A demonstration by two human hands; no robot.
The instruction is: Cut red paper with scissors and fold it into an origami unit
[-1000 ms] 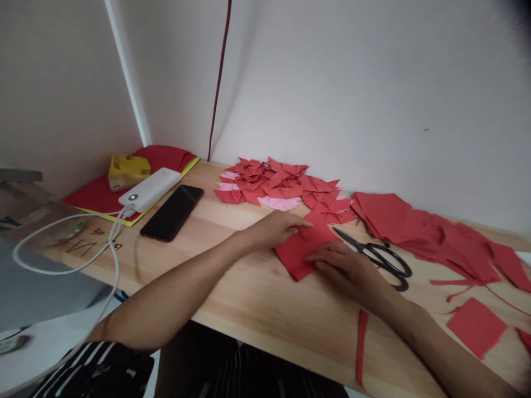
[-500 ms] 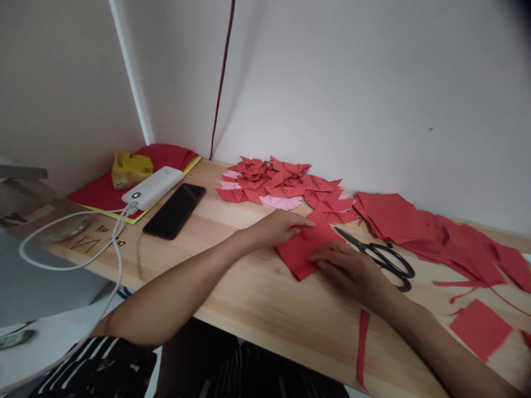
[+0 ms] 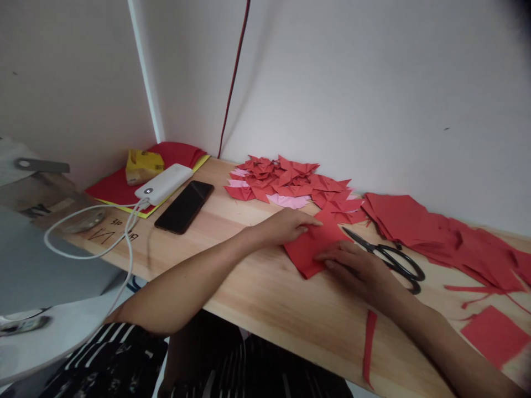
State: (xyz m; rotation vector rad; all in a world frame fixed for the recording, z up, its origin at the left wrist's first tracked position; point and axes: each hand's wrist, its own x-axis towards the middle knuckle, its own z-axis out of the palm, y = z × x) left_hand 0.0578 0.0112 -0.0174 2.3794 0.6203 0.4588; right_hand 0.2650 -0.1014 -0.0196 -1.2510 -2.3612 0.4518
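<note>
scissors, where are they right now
In the head view, the black scissors lie on the wooden table right of centre, beyond the right hand, between the folded red paper and the pile of red sheets.

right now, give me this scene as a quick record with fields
left hand: fingers on the far edge of the red square paper sheet
right hand: flat on the sheet's near side
tool: black-handled scissors lying right of the sheet
behind: pile of folded red and pink paper pieces
left side: black phone beside white power bank
surface: light wooden table
</note>
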